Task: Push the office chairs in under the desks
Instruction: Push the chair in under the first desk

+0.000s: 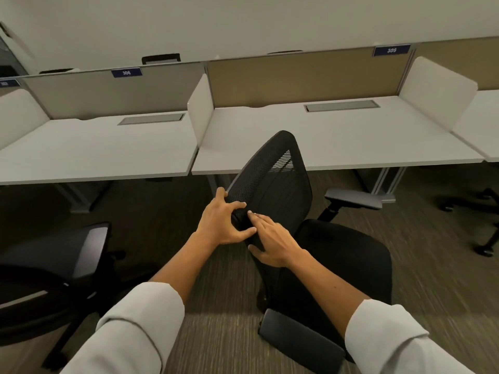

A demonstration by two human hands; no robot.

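Observation:
A black mesh-backed office chair [272,179] stands on the carpet in front of the white desk marked 305 [351,136], turned sideways so its seat points right. My left hand [224,220] grips the near edge of its backrest, fingers curled round the rim. My right hand [272,244] lies against the same edge just below, fingers flat on the mesh and thumb under the rim. A second black chair [54,265] stands out from the desk marked 306 [94,155] at the lower left.
White side screens [199,112] divide the desks, with beige panels behind. Desk legs [386,182] stand under the right desk. The base of another chair [483,225] shows at the far right. Striped carpet covers the floor.

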